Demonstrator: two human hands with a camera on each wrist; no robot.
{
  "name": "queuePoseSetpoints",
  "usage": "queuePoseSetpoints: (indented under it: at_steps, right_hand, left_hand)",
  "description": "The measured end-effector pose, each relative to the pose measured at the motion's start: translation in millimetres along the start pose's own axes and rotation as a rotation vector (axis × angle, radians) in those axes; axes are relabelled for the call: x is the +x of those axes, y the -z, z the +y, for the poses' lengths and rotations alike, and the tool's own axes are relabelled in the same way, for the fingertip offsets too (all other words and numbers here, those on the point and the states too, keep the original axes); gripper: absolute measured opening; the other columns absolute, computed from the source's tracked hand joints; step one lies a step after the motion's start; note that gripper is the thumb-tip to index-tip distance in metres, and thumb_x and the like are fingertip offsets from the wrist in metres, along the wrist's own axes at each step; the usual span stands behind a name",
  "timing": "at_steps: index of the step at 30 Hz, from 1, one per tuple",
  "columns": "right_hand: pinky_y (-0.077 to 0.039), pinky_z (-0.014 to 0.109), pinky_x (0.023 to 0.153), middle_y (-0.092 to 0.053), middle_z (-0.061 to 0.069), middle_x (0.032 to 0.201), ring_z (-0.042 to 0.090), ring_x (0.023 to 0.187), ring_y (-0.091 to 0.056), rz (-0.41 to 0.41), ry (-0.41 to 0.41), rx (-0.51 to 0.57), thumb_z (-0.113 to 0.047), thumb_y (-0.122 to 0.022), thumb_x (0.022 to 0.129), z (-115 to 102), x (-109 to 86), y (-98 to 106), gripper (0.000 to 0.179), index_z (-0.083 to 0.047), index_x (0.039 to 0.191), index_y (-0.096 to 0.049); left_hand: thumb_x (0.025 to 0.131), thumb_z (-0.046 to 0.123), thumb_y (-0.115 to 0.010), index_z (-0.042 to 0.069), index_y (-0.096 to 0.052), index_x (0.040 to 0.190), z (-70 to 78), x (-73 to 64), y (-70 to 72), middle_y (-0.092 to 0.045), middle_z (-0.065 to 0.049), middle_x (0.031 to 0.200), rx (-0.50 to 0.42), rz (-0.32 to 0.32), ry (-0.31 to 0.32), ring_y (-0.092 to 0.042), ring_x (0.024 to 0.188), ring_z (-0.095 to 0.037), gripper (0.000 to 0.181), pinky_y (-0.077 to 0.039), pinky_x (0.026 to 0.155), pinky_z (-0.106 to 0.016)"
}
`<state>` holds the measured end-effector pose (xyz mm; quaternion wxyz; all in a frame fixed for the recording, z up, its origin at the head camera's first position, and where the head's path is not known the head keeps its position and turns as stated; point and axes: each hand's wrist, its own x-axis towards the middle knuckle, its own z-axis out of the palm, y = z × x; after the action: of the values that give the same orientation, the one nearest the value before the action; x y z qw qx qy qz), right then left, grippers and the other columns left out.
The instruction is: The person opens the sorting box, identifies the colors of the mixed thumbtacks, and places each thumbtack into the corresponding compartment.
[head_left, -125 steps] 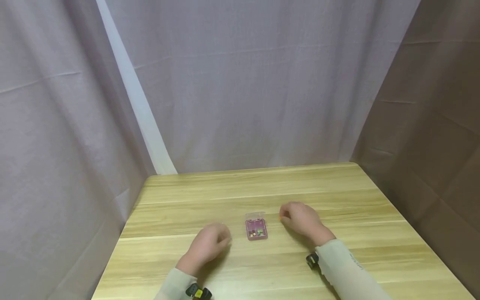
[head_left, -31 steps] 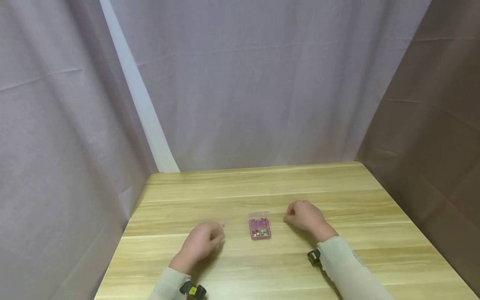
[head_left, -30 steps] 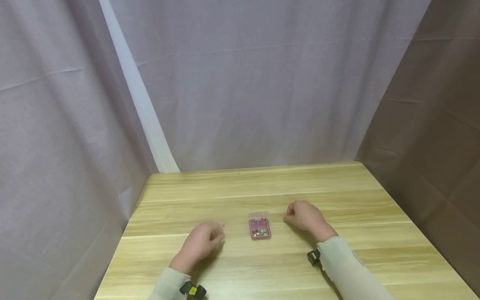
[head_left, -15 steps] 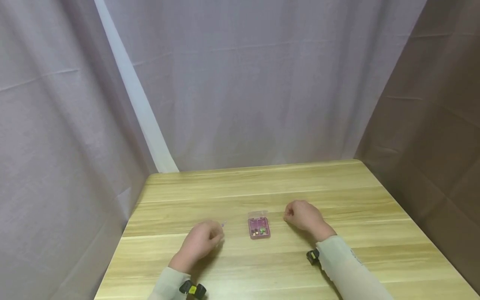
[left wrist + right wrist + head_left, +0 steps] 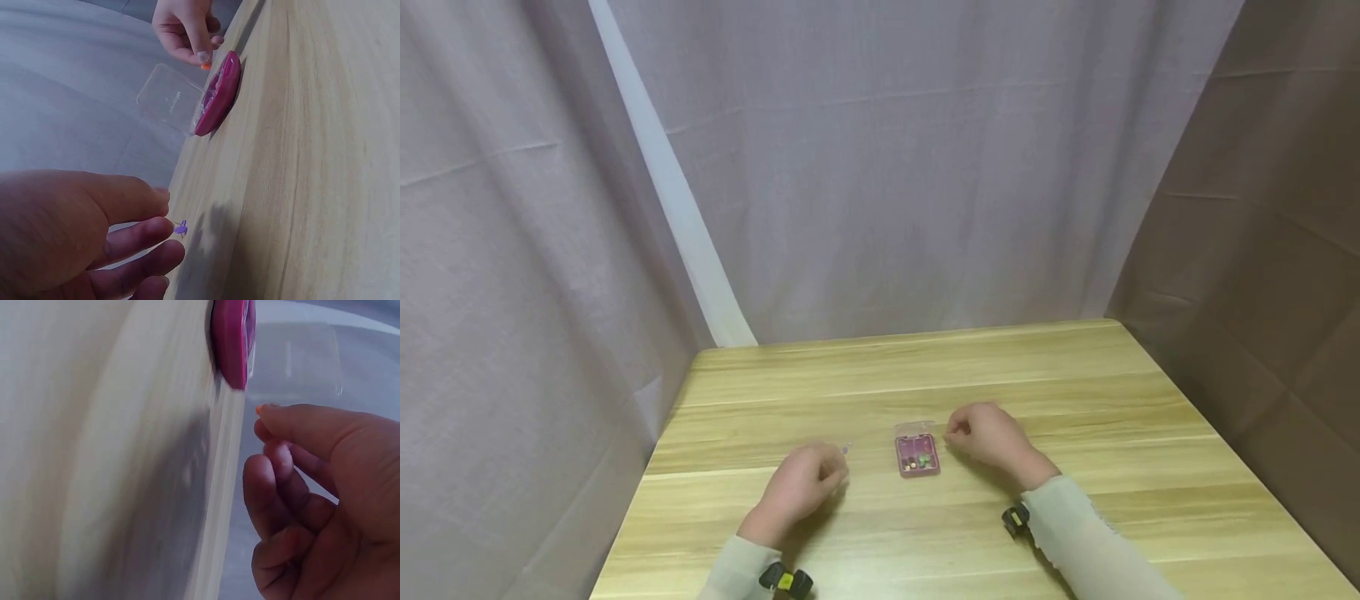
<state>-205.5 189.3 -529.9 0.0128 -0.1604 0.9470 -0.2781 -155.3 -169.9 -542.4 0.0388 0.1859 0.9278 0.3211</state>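
A small pink compartment box lies on the table with its clear lid swung back. Several tiny pieces, dark, pale and green, lie in its near compartments. My right hand, just right of the box, pinches a tiny orange piece between thumb and forefinger. Its other fingers curl loosely. To the left of the box, my left hand hovers low with loosely bent fingers and nothing visible between them. A tiny purple piece with thin yellowish prongs shows right beyond its forefinger tip.
The wooden table spreads around the box, its far edge against a grey curtain. A darker curtain hangs at the right. Black wrist bands sit on both sleeves.
My right hand has moved left toward the box with the orange piece. My left hand shifted slightly left after the oldest frame, uncovering the purple piece, and has since stayed put.
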Motion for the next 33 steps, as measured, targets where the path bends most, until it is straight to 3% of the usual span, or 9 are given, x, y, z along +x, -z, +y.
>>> queuePoseSetpoints:
  at_steps: [5, 12, 33]
  right_hand:
    - [-0.056, 0.036, 0.072, -0.071, -0.013, 0.083, 0.008, 0.072, -0.059, 0.001, 0.027, 0.003, -0.018, -0.084, 0.095, -10, 2.2, -8, 0.010, -0.024, 0.087, -0.080]
    - [-0.040, 0.028, 0.051, -0.055, -0.010, 0.065, 0.010, 0.057, -0.047, -0.005, 0.023, 0.030, -0.023, -0.085, 0.096, -20, 4.0, -15, 0.008, -0.023, 0.090, -0.081]
    - [-0.040, 0.027, 0.051, -0.053, -0.013, 0.064, 0.007, 0.056, -0.047, 0.006, 0.058, -0.042, -0.023, -0.087, 0.095, -21, 6.5, -21, 0.008, -0.023, 0.089, -0.081]
  left_hand:
    - [0.100, 0.017, -0.079, 0.021, -0.074, 0.097, -0.8, -0.3, -0.2, -0.068, 0.012, 0.087, -0.007, 0.005, 0.002, -0.065, 0.079, -0.005, 0.007, -0.059, 0.074, -0.032]
    - [0.100, 0.017, -0.079, 0.020, -0.075, 0.097, -0.7, -0.7, 1.6, -0.069, 0.012, 0.086, 0.001, 0.023, -0.006, -0.065, 0.078, -0.005, 0.006, -0.059, 0.073, -0.033]
    - [0.100, 0.018, -0.079, 0.021, -0.074, 0.098, 1.2, 2.4, -1.4, -0.070, 0.011, 0.089, -0.008, 0.018, 0.016, -0.066, 0.080, -0.007, 0.007, -0.059, 0.076, -0.034]
